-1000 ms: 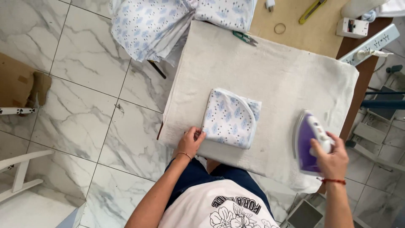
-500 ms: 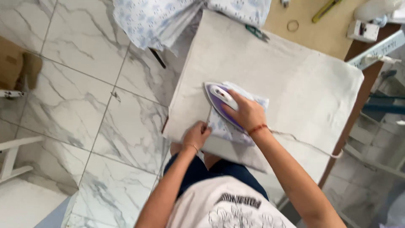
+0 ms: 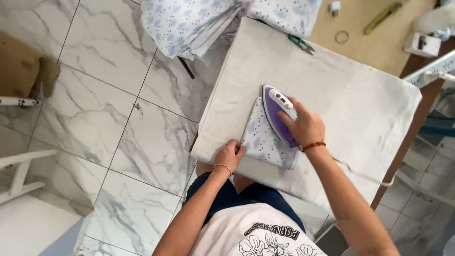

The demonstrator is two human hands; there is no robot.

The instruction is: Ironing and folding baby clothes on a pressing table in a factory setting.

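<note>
head view: the person is standing at the near edge of the ironing board point(image 3: 341, 95), a wide pad covered in pale cloth, and everything here is placed against it. the right hand point(image 3: 305, 127) is wrapping closed around the handle of the purple iron point(image 3: 277, 111), which is sitting soleplate-down on the folded floral cloth point(image 3: 263, 142) near the board's near-left corner. the iron's long axis is running diagonally, its tip pointing up and left toward the board's left edge, its heel toward the wrist, so the cloth is lying directly under that hand and extending toward the body. the left hand point(image 3: 228, 155) is pressing down on the near-left corner of the cloth, fingers curled and narrow, pinning the fabric rather than gripping it; it is just beside the iron's heel side, not touching the iron. the right hand is the one on the iron, the left the nearer to the board's edge. beyond the board's far-left corner a pile of matching floral fabric point(image 3: 189, 23) is hanging over the marble floor point(image 3: 95, 118). small green scissors point(image 3: 301, 44) are lying at the far edge.
</note>
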